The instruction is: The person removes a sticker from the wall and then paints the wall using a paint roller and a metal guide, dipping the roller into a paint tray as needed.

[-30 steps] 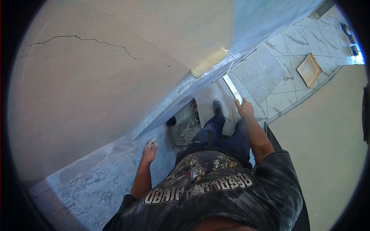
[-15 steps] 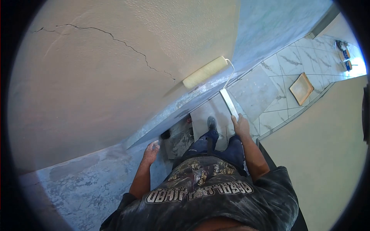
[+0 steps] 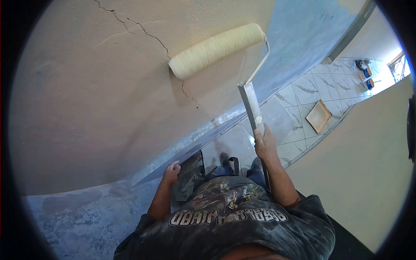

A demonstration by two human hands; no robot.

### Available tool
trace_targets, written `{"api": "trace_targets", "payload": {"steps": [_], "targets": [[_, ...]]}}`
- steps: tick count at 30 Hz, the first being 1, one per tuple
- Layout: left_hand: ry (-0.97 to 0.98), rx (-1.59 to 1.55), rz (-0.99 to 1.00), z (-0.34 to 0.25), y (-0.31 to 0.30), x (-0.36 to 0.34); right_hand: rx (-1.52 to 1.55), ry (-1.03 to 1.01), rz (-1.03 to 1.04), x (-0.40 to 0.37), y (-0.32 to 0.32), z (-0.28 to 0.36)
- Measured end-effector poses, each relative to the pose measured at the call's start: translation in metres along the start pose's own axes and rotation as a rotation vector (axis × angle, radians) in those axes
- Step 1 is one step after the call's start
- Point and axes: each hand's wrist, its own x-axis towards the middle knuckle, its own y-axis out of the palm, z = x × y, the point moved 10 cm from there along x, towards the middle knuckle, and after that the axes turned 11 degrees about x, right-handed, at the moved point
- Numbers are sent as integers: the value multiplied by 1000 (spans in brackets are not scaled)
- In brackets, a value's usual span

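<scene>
The right hand (image 3: 265, 145) has its fingers closed around the handle of the paint roller (image 3: 216, 50), whose sleeve lies against the cracked wall (image 3: 86, 108), far and left of that hand. The left hand (image 3: 172, 170) touches the wall's grey lower band, fingers curled; I cannot tell whether they hold anything.

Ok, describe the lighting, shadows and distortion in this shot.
Head view: strong fisheye with black corners, bending the wall and tiled floor; the roller casts a soft shadow on the wall; the far upper-right opening is blown out; right hand looks sharp.
</scene>
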Motion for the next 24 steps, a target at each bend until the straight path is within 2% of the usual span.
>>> {"api": "trace_targets", "payload": {"steps": [1,3,7,9,11,14,17,18,20,24], "targets": [[29,-32,-14,0,-1,7,-2,-1,-12,2,-2,12],[60,-55,-14,9,2,22,64,-180,-55,6,-7,53],[109,-92,-46,7,-5,33,110,-136,-39,9,-14,105],[121,-98,-43,-2,-9,36,190,-35,-26,11,-14,111],[137,-83,-49,4,-6,38,186,-18,-37,12,-13,110],[145,-67,-34,0,-12,29,173,-25,-53,9,-6,84],[125,-39,-3,20,-14,28,158,-27,-9,4,12,19],[116,-31,4,27,-16,26,53,-14,-39,0,17,-12],[75,1,-10,41,-25,22,-56,119,27,-11,28,-60],[28,113,-11,49,-53,7,-233,135,48,-33,42,-112]]}}
